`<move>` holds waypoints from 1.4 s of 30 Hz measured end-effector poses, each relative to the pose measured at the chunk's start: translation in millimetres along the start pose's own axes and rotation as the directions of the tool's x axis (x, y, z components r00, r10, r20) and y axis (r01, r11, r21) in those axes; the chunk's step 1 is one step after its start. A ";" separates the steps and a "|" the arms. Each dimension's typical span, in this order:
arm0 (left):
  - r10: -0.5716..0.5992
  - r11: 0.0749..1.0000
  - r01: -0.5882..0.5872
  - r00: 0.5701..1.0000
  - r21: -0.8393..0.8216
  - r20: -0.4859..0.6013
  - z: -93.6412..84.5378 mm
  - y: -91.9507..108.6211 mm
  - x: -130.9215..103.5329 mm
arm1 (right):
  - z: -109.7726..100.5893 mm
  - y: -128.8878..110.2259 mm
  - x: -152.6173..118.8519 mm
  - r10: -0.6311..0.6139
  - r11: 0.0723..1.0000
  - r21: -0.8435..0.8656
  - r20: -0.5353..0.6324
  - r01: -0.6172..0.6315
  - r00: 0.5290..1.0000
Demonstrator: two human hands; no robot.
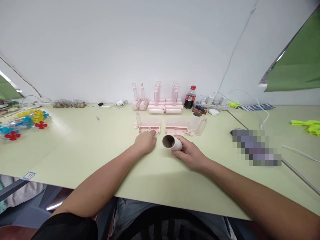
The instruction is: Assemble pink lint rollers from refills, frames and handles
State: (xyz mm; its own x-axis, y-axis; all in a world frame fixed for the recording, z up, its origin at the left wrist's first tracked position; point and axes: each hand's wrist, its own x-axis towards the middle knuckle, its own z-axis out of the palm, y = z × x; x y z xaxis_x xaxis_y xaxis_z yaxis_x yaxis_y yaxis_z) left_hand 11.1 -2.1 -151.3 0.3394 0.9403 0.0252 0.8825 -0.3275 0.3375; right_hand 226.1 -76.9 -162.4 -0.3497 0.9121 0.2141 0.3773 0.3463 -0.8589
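My right hand (189, 155) is wrapped round a white cardboard tube (178, 144), its open brown end tilted toward me. My left hand (145, 141) is mostly closed, its fingertips on a small pink disc (157, 132) at the front of the left pink tray (150, 127); the thumb side is partly hidden. Beyond that tray lies a clear plastic cover (151, 120), with a clear pink bottle (138, 119) beside it. The right pink tray (177, 128) has pink discs (180, 133) in front. Another tube (196, 120) and clear bottle (201, 127) stand to its right.
Finished-looking pink cases (165, 109) and handled bottles stand along the wall. A cola bottle (190, 97) and power strip (217, 106) are to their right. A blurred-out phone-like object (256, 148) lies at right. Colourful plastic flowers (37, 116) lie at left.
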 end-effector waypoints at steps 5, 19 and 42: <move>0.016 0.997 -0.014 0.999 0.076 -0.029 -1.1 0.7 -2.6 | 0.8 10.0 4.9 0.025 0.975 0.222 0.008 -0.026 1.000; 0.189 0.844 -0.281 0.953 -0.457 -0.237 -11.1 8.2 -11.8 | -2.8 5.7 8.4 0.158 0.983 0.117 -0.137 -0.143 0.978; 0.135 0.249 -0.442 0.897 -0.862 -0.421 3.2 24.8 -22.6 | -6.3 -2.5 8.2 0.218 0.974 -0.032 -0.114 -0.223 0.969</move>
State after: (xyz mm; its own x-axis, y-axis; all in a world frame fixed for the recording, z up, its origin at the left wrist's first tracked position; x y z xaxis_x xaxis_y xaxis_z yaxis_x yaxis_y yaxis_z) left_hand 26.3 -31.8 -146.5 0.2861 0.8383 0.4642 -0.2107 -0.4175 0.8839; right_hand 227.7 -68.9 -155.6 -0.1588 0.9846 0.0730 0.4735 0.1408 -0.8694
